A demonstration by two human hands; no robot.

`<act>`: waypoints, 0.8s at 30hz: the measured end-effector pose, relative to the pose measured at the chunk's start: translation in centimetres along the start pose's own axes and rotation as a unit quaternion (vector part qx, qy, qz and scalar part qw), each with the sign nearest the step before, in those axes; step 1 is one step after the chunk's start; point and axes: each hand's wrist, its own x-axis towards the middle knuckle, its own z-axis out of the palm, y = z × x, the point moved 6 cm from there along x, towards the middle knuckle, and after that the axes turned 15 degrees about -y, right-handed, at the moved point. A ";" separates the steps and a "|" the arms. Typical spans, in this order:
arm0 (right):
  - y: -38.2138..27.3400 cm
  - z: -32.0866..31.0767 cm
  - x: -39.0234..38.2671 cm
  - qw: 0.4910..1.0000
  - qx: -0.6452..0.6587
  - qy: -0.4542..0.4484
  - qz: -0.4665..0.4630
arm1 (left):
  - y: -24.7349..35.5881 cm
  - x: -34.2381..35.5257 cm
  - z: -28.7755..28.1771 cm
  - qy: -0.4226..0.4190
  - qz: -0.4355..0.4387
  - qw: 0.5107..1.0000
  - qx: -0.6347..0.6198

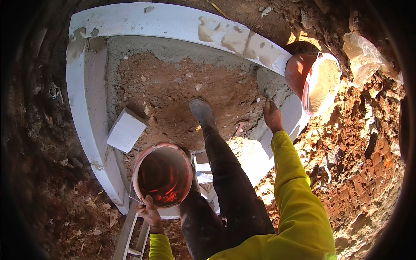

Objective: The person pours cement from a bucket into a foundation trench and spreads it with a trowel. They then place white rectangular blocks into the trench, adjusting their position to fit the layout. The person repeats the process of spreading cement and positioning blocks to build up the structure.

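My left hand point(148, 212) is closed on the near left rim of an orange-brown bucket point(187, 167), beside its wire handle. The bucket is tilted toward me and its dark inside shows red light, with no contents I can make out. My right hand point(272, 116) reaches to the wall at the right, fingers bent down at a grey mortar patch point(277, 86). Whether it grips a tool there is hidden. A second bucket point(299, 76), filled with pale mortar, leans tilted past that hand.
A low white block wall point(151, 19) curves round reddish soil point(173, 82). Inside lie a loose white block point(126, 130) and a small reddish tool-like thing point(239, 127). A ladder point(127, 234) stands at lower left. Plastic sheeting point(366, 56) and rough, sunlit earth lie right.
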 end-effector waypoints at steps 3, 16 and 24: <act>-3.8 0.7 3.2 0.995 -0.032 -0.038 -0.084 | 1.6 0.5 1.5 0.015 0.011 0.999 0.039; 14.0 -1.4 1.2 0.975 0.079 -0.086 0.192 | 2.6 0.5 2.5 -0.040 0.043 0.998 -0.002; 10.4 3.3 3.4 0.691 0.686 0.154 0.169 | 1.0 1.5 2.0 -0.052 0.068 0.996 0.022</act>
